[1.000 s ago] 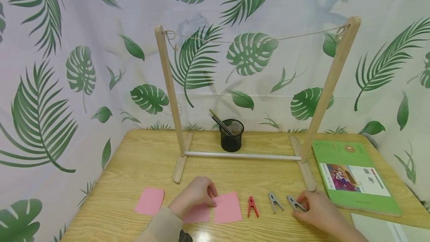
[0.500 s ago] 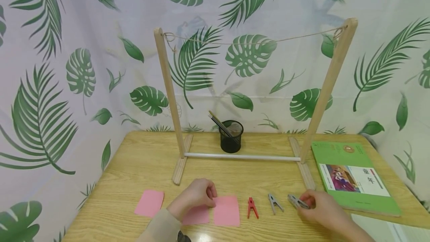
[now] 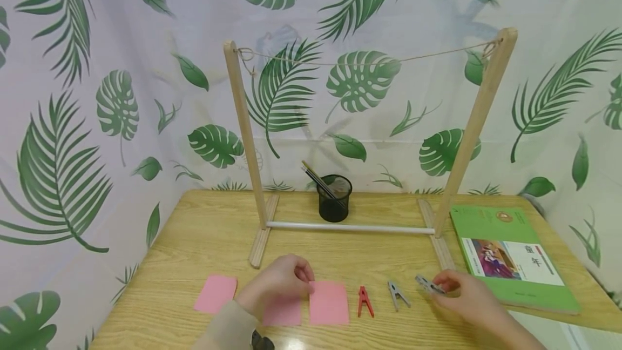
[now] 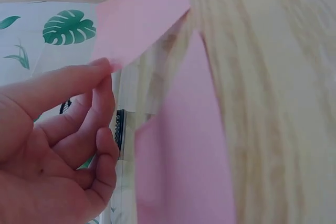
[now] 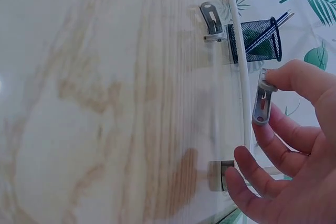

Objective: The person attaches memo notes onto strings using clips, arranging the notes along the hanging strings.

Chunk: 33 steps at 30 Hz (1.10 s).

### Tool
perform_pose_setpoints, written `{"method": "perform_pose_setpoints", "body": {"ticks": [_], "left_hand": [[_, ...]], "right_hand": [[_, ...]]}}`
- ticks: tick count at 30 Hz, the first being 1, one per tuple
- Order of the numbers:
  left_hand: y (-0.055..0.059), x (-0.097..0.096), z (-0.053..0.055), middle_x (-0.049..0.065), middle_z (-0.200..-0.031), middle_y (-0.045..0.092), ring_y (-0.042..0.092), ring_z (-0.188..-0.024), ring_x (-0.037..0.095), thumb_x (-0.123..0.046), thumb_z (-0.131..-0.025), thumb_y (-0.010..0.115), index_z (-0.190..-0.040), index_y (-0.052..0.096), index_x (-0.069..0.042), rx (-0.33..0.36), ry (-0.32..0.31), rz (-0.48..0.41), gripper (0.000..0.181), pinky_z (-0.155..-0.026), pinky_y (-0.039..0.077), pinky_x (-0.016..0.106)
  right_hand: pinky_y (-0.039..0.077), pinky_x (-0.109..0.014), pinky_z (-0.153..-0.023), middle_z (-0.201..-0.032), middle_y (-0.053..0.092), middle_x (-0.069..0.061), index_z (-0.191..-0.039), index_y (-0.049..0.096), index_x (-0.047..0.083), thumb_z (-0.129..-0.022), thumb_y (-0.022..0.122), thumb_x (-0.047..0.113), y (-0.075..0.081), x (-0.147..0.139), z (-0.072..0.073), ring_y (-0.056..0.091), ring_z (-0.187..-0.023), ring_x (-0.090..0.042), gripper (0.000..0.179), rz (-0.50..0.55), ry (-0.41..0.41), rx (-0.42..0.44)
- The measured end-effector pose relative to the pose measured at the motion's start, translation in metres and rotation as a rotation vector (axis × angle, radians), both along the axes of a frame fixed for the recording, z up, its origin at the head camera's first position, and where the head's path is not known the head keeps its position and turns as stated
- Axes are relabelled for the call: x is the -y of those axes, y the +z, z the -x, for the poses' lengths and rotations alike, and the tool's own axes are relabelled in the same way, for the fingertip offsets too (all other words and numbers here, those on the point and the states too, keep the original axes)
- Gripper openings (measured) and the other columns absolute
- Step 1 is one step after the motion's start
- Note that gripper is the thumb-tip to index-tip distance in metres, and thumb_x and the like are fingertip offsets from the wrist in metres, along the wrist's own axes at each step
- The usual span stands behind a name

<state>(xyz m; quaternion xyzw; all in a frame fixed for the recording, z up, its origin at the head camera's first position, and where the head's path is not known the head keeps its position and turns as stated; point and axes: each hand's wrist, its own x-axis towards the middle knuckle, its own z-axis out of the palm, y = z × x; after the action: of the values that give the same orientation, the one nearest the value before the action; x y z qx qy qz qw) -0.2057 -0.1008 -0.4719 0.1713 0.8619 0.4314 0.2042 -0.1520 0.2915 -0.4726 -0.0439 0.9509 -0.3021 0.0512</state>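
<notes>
My left hand (image 3: 281,282) pinches the upper left corner of a pink paper square (image 3: 329,304) between thumb and index finger. In the left wrist view that square (image 4: 142,17) tilts up off the table. A second pink square (image 4: 184,145) lies below this hand, partly hidden by it in the head view. Farther left is a third pink square (image 3: 216,294). With thumb and fingertips, my right hand (image 3: 471,297) holds a grey clothespin (image 5: 262,103). Between the hands lie a red clothespin (image 3: 365,301) and another grey clothespin (image 3: 398,294).
A wooden stand (image 3: 246,139) with a string (image 3: 359,63) tied across its top and a white crossbar (image 3: 350,227) stands behind the hands. Behind the bar is a black mesh pen cup (image 3: 333,207). A green book (image 3: 515,258) and a pale open notebook (image 3: 559,328) lie at right.
The right hand has lifted the grey clothespin slightly and turned it, shifting a little right. The left hand keeps its hold on the paper corner, almost in place.
</notes>
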Motion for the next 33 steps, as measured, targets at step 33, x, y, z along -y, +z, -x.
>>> {"method": "perform_pose_setpoints", "body": {"ticks": [33], "left_hand": [[0.028, 0.011, 0.023, 0.0, -0.09, 0.07, 0.063, -0.083, 0.008, -0.013, -0.091, 0.07, -0.102, 0.07, 0.005, 0.041, 0.037, -0.303, 0.02, -0.082, 0.051, 0.025]], "right_hand": [[0.048, -0.029, -0.062, -0.096, 0.07, -0.005, -0.113, 0.066, 0.002, -0.091, 0.07, 0.024, 0.04, 0.01, 0.02, 0.061, -0.084, -0.015, 0.031, 0.178, -0.013, 0.014]]}}
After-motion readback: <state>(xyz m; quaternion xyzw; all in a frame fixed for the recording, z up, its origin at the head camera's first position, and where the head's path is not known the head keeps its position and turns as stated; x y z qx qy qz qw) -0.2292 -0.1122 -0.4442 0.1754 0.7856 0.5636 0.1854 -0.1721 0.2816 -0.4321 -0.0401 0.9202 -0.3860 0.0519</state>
